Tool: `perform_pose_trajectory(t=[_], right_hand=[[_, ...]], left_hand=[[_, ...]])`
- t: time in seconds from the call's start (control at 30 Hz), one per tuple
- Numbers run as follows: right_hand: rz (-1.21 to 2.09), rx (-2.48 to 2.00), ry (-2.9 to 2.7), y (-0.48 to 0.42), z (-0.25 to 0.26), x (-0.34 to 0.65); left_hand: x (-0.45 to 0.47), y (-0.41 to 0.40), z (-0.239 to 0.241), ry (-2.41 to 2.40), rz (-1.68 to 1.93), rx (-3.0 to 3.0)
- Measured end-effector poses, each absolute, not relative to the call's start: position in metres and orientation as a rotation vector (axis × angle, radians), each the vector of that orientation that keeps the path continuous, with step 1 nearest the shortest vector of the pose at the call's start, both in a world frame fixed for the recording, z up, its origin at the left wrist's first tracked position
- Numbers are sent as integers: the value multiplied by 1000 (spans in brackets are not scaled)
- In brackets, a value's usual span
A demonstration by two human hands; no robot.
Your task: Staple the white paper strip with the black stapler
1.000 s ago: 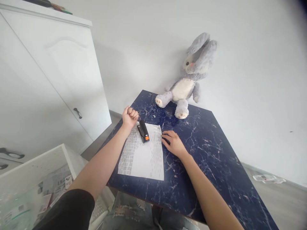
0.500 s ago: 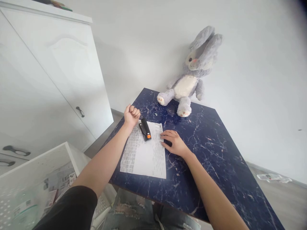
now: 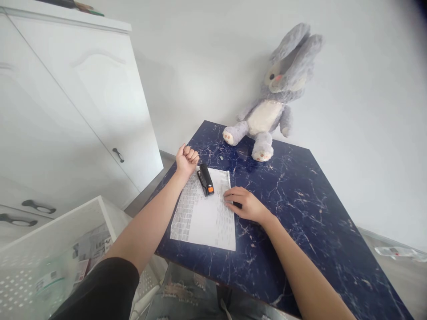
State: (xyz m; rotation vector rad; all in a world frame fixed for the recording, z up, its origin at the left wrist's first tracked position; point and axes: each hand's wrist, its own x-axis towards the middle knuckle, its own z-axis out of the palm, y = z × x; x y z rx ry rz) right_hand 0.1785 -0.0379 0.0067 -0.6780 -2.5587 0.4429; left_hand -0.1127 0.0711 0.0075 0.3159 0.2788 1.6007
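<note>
A printed sheet of paper [image 3: 204, 213] lies on the dark blue marbled table [image 3: 293, 195]. A black stapler [image 3: 206, 179] with an orange end rests on the paper's top edge. My left hand [image 3: 187, 160] is curled into a fist just left of the stapler, at the paper's top left corner, with nothing visible in it. My right hand [image 3: 245, 203] lies palm down on the paper's right edge, fingers stretched toward the stapler.
A grey plush rabbit [image 3: 273, 98] sits at the table's far edge against the white wall. A white cabinet [image 3: 83, 111] stands to the left. A white perforated bin [image 3: 50, 262] with papers is at the lower left.
The view has shifted slightly. My left fist has turned a little and stays beside the stapler. My right hand keeps its place on the paper.
</note>
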Motion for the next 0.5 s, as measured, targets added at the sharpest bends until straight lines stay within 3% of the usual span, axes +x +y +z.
perform_pose_trajectory(t=[0.5], right_hand=[[147, -1194, -2419, -42, -4, 130]], left_hand=[[-114, 70, 10, 269, 1620, 341]])
